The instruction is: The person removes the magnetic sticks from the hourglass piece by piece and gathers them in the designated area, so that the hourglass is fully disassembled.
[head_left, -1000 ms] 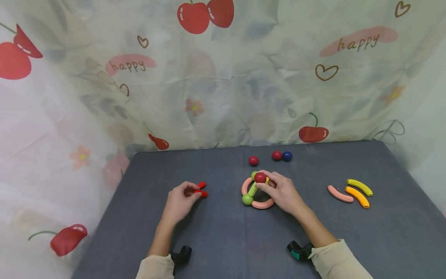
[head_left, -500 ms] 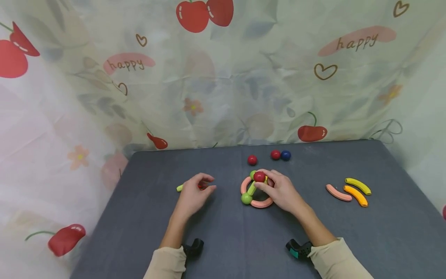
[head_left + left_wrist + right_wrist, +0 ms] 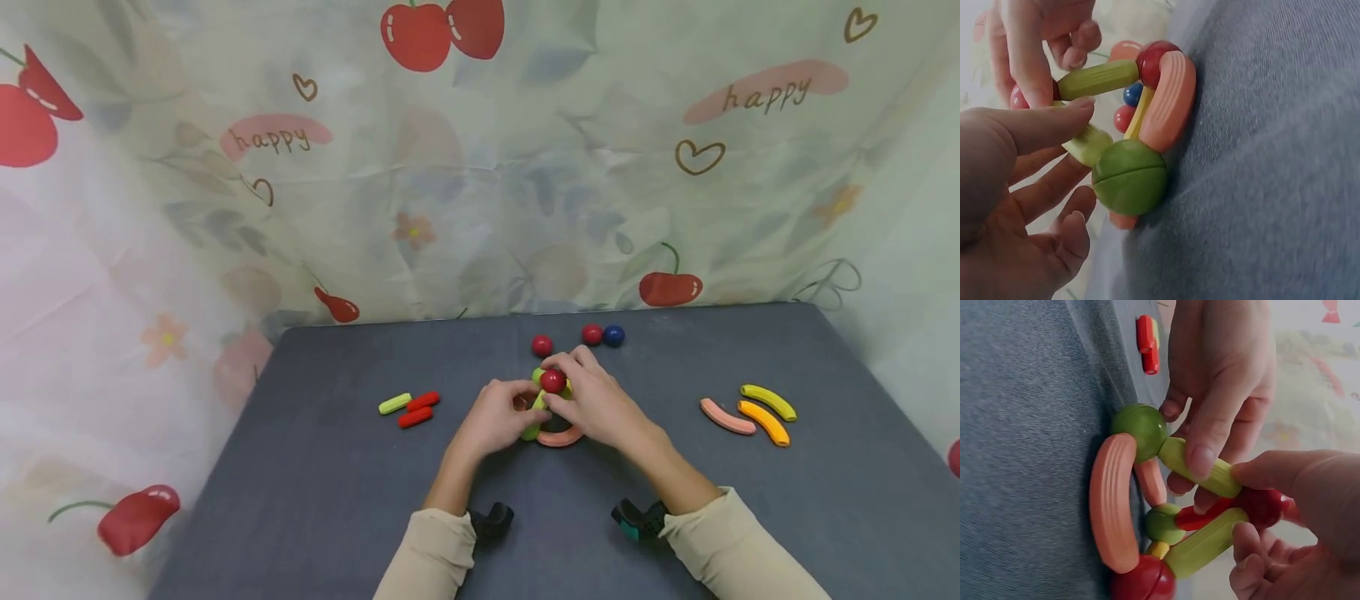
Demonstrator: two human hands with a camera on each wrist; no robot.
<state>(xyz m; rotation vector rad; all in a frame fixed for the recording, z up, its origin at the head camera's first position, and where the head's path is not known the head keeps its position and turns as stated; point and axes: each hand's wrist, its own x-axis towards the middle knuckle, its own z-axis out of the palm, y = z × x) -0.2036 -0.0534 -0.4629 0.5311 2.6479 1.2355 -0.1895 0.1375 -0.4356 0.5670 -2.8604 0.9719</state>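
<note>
A toy frame of rods and balls stands mid-table, with a curved pink rod [image 3: 558,437] and a green ball [image 3: 1130,177] at its base. Its top ball is red [image 3: 553,382], and my right hand [image 3: 609,408] grips it between thumb and fingers. My left hand [image 3: 491,423] pinches a straight light green rod [image 3: 1225,481] that slopes from the green ball up to the red one. In the right wrist view, a second light green rod [image 3: 1207,545] and a red rod [image 3: 1204,516] also meet at the top ball. My hands partly hide the frame in the head view.
At the left lie a light green rod [image 3: 395,404] and two red rods [image 3: 416,417]. Curved pink [image 3: 727,417], orange [image 3: 764,423] and yellow [image 3: 768,402] rods lie right. Behind the frame sit two red balls [image 3: 542,346] and a blue ball [image 3: 613,336]. A printed cloth [image 3: 480,192] hangs behind.
My left hand has left the short rods at the left and moved right to the frame, where it now pinches a light green rod. My right hand has stayed on the red ball.
</note>
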